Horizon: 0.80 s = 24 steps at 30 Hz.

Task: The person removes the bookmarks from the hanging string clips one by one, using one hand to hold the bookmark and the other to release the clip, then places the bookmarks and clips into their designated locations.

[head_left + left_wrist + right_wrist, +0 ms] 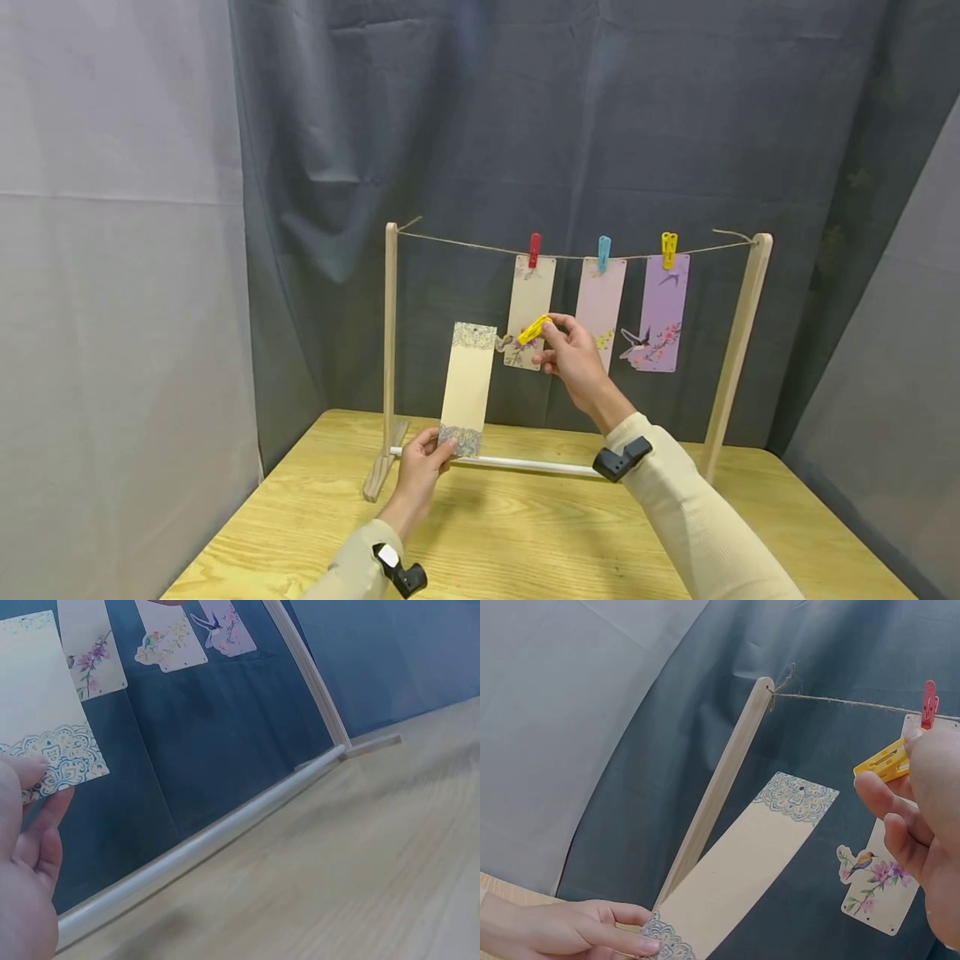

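Note:
A cream bookmark with blue lace patterns at both ends [467,379] is pinched near its lower end by my left hand [422,473]. It stands almost upright, with a small hole near its top edge. My right hand [577,358] pinches a yellow clothespin [534,330] between thumb and fingers, to the right of the bookmark's top. In the right wrist view the clothespin [885,760] points left, apart from the bookmark [742,862]. Above both hands runs a twine line [465,243]; its left stretch carries no card.
From the twine hang a cream bird-and-flower bookmark [531,300] under a red clothespin [535,250], a pink one [600,292] under a blue clothespin [603,253], and a purple one [666,312] under a yellow clothespin [669,250]. Wooden posts [390,333] and a white bar [532,467] form the rack.

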Available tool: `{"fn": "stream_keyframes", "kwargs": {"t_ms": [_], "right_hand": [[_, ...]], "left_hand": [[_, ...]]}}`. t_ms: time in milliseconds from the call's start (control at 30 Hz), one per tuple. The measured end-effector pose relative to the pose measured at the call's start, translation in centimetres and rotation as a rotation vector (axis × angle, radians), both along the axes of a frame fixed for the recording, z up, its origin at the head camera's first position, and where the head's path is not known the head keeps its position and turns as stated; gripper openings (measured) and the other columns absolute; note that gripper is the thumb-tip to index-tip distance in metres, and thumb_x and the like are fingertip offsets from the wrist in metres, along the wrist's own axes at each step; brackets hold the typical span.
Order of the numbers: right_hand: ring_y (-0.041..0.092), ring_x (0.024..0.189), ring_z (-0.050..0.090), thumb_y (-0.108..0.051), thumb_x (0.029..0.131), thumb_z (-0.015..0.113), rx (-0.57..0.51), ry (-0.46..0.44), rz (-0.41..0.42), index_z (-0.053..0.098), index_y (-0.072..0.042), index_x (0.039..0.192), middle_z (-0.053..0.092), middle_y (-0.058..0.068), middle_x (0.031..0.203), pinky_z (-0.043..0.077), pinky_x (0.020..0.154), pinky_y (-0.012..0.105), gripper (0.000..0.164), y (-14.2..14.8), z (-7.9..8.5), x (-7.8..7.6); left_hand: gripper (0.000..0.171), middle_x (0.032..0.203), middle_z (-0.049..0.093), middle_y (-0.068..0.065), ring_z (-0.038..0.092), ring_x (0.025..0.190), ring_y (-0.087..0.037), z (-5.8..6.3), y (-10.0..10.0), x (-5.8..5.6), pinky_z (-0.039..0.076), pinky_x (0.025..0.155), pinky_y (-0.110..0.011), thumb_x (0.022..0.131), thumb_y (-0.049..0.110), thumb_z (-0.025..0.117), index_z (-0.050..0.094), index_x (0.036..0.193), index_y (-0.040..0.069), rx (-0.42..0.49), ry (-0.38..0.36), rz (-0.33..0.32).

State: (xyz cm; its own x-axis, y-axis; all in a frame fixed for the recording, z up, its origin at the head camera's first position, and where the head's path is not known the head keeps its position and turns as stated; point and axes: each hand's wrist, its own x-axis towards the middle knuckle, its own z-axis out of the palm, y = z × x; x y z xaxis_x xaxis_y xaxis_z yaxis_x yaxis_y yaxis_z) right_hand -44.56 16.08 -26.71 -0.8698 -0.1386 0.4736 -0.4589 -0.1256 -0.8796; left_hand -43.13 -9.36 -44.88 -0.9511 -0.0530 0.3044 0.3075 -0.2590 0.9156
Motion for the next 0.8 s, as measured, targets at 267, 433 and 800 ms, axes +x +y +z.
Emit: {"fn": "stream_keyframes", "kwargs": {"t_ms": [267,433,800], "right_hand": [[0.011,0.065,0.064,-0.025,0.112,0.049,0.035,0.004,-0.01,0.036,0.005,0.15,0.057,0.023,0.128,0.046,0.057,0.019,0.05,0.7,-1.4,0.3],[0.011,0.066,0.065,-0.025,0.112,0.049,0.065,-0.018,-0.02,0.035,0.004,0.15,0.052,0.022,0.129,0.047,0.058,0.02,0.05,1.2,-2.2,0.5],[0.011,0.065,0.065,-0.023,0.111,0.052,0.091,-0.025,-0.042,0.041,0.002,0.145,0.061,0.019,0.119,0.047,0.057,0.021,0.043,2.0,-3.6,0.9]], "left_hand": [[0.024,0.094,0.069,-0.004,0.067,0.083,-0.015,-0.7,-0.8,1.2,0.051,0.072,-0.027,0.096,0.01,0.075,0.066,0.115,-0.002,-0.027,0.004,-0.001],[0.025,0.095,0.071,-0.005,0.069,0.081,-0.014,-0.9,-1.0,1.8,0.05,0.068,-0.024,0.096,0.007,0.074,0.066,0.116,-0.005,-0.042,0.004,-0.001],[0.036,0.1,0.073,-0.007,0.071,0.081,-0.013,-2.2,-2.6,3.3,0.049,0.067,-0.025,0.096,0.007,0.074,0.062,0.124,-0.01,-0.095,-0.031,0.025]]}}
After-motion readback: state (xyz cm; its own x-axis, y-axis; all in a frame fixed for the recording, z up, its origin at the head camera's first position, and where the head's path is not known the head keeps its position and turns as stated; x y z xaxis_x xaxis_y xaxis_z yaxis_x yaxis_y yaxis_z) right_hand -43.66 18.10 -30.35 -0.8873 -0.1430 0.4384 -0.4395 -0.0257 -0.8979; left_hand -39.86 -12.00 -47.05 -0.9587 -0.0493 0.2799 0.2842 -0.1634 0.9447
